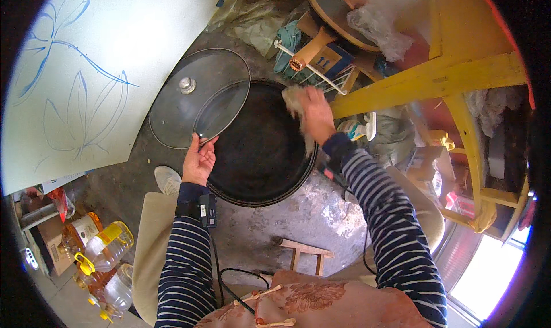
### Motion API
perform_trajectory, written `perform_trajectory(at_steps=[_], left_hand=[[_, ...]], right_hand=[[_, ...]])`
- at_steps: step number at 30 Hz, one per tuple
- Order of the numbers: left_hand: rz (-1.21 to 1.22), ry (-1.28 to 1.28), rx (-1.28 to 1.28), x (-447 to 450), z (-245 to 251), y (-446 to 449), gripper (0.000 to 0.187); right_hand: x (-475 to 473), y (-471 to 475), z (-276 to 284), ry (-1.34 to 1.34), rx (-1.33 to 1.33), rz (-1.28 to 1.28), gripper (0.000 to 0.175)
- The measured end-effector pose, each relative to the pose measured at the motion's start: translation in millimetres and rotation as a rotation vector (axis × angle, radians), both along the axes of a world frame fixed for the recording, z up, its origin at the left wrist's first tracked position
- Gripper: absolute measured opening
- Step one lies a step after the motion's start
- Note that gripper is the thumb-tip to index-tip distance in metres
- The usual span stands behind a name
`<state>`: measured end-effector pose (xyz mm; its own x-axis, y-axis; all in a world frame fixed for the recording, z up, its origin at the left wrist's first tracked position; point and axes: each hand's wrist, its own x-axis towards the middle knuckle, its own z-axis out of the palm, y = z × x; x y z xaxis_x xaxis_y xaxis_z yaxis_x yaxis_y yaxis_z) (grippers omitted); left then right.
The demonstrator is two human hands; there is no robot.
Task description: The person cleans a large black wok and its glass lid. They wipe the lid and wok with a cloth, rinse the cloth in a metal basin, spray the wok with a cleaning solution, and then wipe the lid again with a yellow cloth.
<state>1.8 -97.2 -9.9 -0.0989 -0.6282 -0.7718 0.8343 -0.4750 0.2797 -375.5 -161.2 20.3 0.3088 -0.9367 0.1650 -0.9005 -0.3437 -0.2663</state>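
Note:
My left hand (200,161) grips the lower rim of a round glass lid (172,112) with a clear knob, tilted over the left side of a wide black pan (258,151). The pan rests low in front of me, and its dark inside shows. A greyish, blurred cloth (294,99) is in my right hand (317,117), above the pan's upper right rim.
A white board (99,99) with blue line drawings leans in from the left. Plastic oil bottles (107,246) lie lower left. A yellow wooden frame (400,89), a spray bottle (355,130) and a white wire rack (316,73) stand right. A small wooden stool (306,248) is below.

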Motion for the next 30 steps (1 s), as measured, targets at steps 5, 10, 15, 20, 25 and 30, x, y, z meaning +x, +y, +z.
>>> perform_trajectory(at_steps=[5, 10, 15, 20, 25, 30], left_hand=[[0.010, -0.039, 0.019, -2.7, 1.6, 0.2, 0.041], [0.015, 0.001, 0.001, 1.0, -4.3, 4.9, 0.034], [-0.011, 0.009, -0.039, 1.7, -10.4, 6.6, 0.033], [0.003, 0.018, -0.071, 4.3, -10.9, 6.8, 0.033], [0.040, -0.153, -0.051, 21.9, -14.5, 11.8, 0.034], [-0.099, -0.113, -0.114, 1.6, -1.3, 13.7, 0.038]], right_hand=[[-8.8, -34.2, -3.9, 0.109, -0.012, 0.025, 0.071], [-24.8, 20.5, -13.1, -0.023, 0.034, -0.140, 0.066], [-32.0, 50.5, -21.6, -0.148, 0.030, -0.243, 0.063], [-44.7, 70.1, -15.8, -0.258, 0.139, -0.260, 0.047], [-50.5, 111.2, -17.1, -0.544, 0.324, -0.462, 0.038], [-26.5, 126.9, -18.1, -1.058, 0.332, -0.438, 0.034]])
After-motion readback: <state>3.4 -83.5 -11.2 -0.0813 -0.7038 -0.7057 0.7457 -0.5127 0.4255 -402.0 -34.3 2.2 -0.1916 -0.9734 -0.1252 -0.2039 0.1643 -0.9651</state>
